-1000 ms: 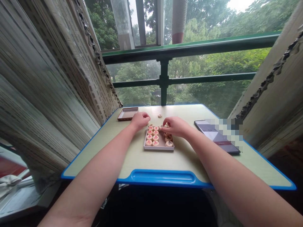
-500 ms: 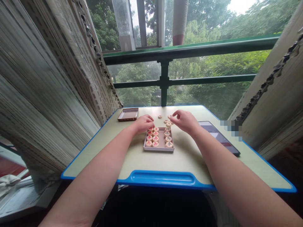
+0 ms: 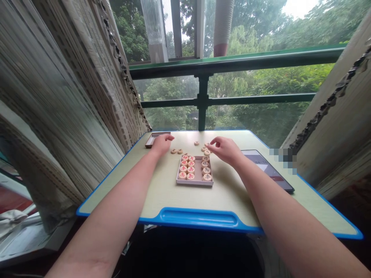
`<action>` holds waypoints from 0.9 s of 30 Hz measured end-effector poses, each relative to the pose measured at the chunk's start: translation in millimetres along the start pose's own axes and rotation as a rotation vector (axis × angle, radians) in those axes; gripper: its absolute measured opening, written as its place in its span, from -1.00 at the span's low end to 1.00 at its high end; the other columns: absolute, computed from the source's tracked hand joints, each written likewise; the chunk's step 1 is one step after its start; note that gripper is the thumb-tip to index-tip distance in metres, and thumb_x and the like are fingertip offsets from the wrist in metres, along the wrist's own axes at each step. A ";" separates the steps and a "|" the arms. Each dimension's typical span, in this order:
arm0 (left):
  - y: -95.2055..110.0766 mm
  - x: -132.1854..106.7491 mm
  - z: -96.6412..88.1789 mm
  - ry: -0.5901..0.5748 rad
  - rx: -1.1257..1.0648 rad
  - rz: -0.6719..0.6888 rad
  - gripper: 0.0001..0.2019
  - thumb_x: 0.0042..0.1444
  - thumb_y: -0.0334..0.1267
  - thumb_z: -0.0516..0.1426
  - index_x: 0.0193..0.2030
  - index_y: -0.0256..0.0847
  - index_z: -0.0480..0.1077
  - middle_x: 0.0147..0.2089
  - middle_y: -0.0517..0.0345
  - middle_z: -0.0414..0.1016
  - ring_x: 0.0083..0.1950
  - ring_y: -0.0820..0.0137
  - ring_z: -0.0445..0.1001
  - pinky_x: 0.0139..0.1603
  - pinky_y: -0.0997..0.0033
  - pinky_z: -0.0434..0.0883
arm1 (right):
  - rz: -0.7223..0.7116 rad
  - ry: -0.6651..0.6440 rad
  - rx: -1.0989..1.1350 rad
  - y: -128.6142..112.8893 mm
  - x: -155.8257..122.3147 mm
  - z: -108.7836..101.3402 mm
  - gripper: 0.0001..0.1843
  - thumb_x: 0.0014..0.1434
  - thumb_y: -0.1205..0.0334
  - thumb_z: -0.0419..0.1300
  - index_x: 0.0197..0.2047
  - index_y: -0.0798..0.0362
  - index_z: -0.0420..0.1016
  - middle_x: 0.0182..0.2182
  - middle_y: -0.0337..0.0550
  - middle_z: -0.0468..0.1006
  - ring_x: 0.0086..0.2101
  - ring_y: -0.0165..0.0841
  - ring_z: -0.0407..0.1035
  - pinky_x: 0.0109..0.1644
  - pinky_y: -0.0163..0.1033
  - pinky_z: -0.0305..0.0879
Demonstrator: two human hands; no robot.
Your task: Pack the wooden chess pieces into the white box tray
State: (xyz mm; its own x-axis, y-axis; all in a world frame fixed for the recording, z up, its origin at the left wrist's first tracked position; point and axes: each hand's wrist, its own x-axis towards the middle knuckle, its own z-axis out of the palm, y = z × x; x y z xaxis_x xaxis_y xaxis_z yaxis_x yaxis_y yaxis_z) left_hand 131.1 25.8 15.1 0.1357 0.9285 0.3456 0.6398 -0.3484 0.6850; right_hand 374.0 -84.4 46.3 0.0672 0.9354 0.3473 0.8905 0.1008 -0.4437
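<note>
My left hand point(image 3: 162, 145) is held over the near right corner of a shallow box lid point(image 3: 149, 141), fingers stretched out to the right with nothing seen in them. Just right of it lie two xiangqi pieces point(image 3: 174, 151). My right hand point(image 3: 225, 148) hovers by a loose cluster of pieces point(image 3: 206, 153), its thumb and forefinger a little apart, the tips close to or touching a piece point(image 3: 206, 144). Between the hands is an open box point(image 3: 198, 183). Two columns of red-marked pieces point(image 3: 190, 170) fill its left side, one column of dark-marked pieces point(image 3: 206, 170) its right.
A tablet point(image 3: 268, 170) lies on the table point(image 3: 130, 204) beside my right forearm. A single piece point(image 3: 196, 143) sits near the far edge. The blue pen tray point(image 3: 198, 217) runs along the near edge. Curtains point(image 3: 72, 77) hang at both sides, with a green railing point(image 3: 232, 63) beyond.
My left hand has moved left and away from the box's far left corner, uncovering loose pieces and the top red-marked piece. My right hand has stayed almost in place beside the cluster.
</note>
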 end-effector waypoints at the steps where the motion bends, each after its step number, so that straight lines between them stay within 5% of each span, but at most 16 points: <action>1: -3.5 0.6 -0.8 -0.037 0.012 0.005 -0.61 -0.17 -0.47 -0.01 -0.20 -0.29 0.50 -0.17 0.04 0.55 -0.11 0.31 0.46 -0.06 0.39 0.37 | -0.008 -0.015 0.008 -1.0 -0.6 -0.3 -0.65 0.04 -0.05 0.12 -0.35 0.07 0.49 -0.45 -0.14 0.49 -0.43 -0.37 0.30 -0.42 -0.31 0.08; 4: -3.1 -3.0 -0.8 -0.154 0.094 0.036 -0.53 -0.27 -0.54 -0.02 -0.17 -0.29 0.49 -0.17 0.05 0.55 -0.17 0.33 0.45 -0.12 0.41 0.38 | -0.039 -0.081 0.030 -6.1 -3.4 -1.6 -0.63 0.04 -0.06 0.11 -0.34 0.08 0.49 -0.47 -0.16 0.46 -0.46 -0.39 0.27 -0.44 -0.32 0.07; 8: 15.0 -12.3 1.7 -0.132 0.154 0.116 -0.46 -0.26 -0.53 -0.02 -0.06 -0.25 0.44 -0.14 0.10 0.53 -0.21 0.35 0.43 -0.14 0.38 0.38 | -0.079 -0.160 0.056 -13.7 -7.1 -1.8 -0.62 0.04 -0.07 0.11 -0.33 0.09 0.50 -0.46 -0.16 0.46 -0.48 -0.41 0.25 -0.45 -0.33 0.06; 14: 39.7 -24.7 6.5 -0.351 0.009 0.258 -0.67 -0.16 -0.41 -0.05 -0.40 -0.25 0.54 -0.21 0.10 0.52 -0.14 0.34 0.44 -0.07 0.43 0.37 | -0.077 -0.152 0.024 -14.1 -5.6 1.2 -0.62 0.02 -0.07 0.13 -0.33 0.07 0.52 -0.46 -0.16 0.47 -0.47 -0.40 0.26 -0.44 -0.34 0.07; 18: 45.0 -29.1 7.5 -0.480 -0.003 0.261 -0.68 -0.13 -0.33 -0.04 -0.43 -0.27 0.55 -0.23 0.07 0.52 -0.18 0.33 0.45 -0.12 0.45 0.38 | -0.082 -0.168 0.015 -15.0 -5.7 1.1 -0.64 0.02 -0.05 0.13 -0.32 0.08 0.52 -0.45 -0.16 0.47 -0.47 -0.40 0.27 -0.44 -0.33 0.08; 27: 51.7 -30.3 12.4 -0.512 0.179 0.384 -0.69 -0.03 -0.23 -0.02 -0.40 -0.27 0.54 -0.34 0.10 0.52 -0.22 0.32 0.44 -0.14 0.43 0.35 | -0.126 -0.253 -0.051 -27.4 -11.3 1.6 -0.72 -0.01 0.03 0.16 -0.34 0.05 0.51 -0.45 -0.15 0.50 -0.46 -0.37 0.30 -0.46 -0.34 0.09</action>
State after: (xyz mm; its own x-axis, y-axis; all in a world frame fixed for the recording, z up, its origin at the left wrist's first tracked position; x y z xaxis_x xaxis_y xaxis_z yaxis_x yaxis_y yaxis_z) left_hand 169.4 -18.8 32.1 0.6931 0.7016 0.1655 0.5841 -0.6812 0.4414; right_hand 348.1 -97.2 53.2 -0.1541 0.9720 0.1772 0.9064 0.2105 -0.3661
